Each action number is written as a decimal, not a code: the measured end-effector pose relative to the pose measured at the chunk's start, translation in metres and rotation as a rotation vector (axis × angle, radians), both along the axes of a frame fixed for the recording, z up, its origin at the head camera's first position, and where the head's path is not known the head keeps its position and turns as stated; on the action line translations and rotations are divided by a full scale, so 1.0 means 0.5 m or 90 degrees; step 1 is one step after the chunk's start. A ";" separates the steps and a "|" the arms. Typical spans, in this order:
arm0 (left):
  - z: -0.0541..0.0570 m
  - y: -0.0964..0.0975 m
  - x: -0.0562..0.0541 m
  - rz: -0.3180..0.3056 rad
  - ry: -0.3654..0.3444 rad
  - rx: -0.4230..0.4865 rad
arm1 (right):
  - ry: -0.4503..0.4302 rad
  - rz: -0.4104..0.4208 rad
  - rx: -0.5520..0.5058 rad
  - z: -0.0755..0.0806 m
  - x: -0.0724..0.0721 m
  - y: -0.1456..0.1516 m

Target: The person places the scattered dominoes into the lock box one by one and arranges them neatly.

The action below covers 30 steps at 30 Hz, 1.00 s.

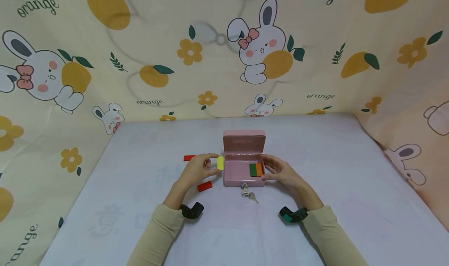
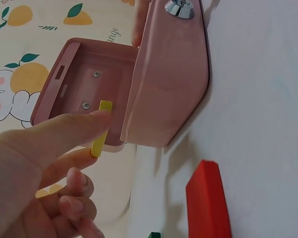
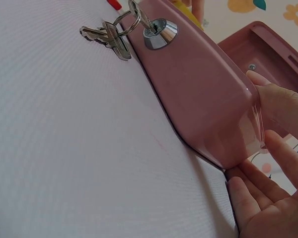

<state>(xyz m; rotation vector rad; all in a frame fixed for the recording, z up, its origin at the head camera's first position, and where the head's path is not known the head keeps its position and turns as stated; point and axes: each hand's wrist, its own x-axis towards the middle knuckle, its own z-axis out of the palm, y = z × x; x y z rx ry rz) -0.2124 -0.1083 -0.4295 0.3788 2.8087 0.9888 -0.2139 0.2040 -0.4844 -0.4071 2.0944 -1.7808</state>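
Note:
A pink metal cash box (image 1: 233,183) stands on the table with its lid (image 1: 244,144) raised. Inside, at the right, a green block (image 1: 253,169) and an orange block (image 1: 259,169) lie side by side. My left hand (image 1: 197,168) pinches a yellow block (image 1: 220,163) between thumb and finger, at the box's left edge. In the left wrist view the yellow block (image 2: 105,105) appears on edge before the open lid. My right hand (image 1: 285,174) grips the right side wall, its thumb (image 3: 275,94) by the rim and its other fingers along the outside.
Keys (image 1: 252,196) on a ring hang from the front lock (image 3: 160,33). One red block (image 1: 205,186) lies front left of the box, another red block (image 1: 189,158) behind my left hand. A small green piece (image 2: 154,235) shows at the left wrist view's bottom. Printed cloth (image 1: 214,75) rises behind the table.

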 end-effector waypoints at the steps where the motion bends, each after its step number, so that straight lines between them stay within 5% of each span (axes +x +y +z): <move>1: 0.001 0.002 0.001 -0.002 0.004 0.001 | 0.001 0.001 -0.001 0.000 0.000 0.000; 30: 0.007 0.047 0.011 -0.051 0.034 0.031 | 0.008 0.013 -0.024 0.004 0.001 0.004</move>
